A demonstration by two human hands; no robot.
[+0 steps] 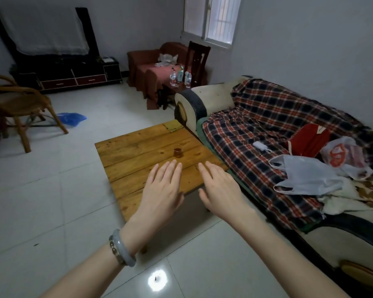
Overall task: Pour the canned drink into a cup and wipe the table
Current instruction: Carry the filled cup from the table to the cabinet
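A small glass cup [177, 152] holding dark amber liquid stands near the middle of the low wooden table [129, 151]. A yellow-green folded cloth [173, 126] lies at the table's far right corner. My left hand [162, 190] and my right hand [221, 188] are stretched out flat, palms down, over the table's near edge, fingers apart and holding nothing. Both are short of the cup. A grey bangle circles my left wrist. No can shows anywhere in view.
A sofa under a plaid blanket [267, 130] runs along the right, carrying plastic bags [306, 175], a red bag [308, 140] and a white power bank [259, 145]. A wicker chair [19, 104] stands left. Bottles [180, 77] sit on a far side table. A blue bag [71, 118] lies on the tiled floor.
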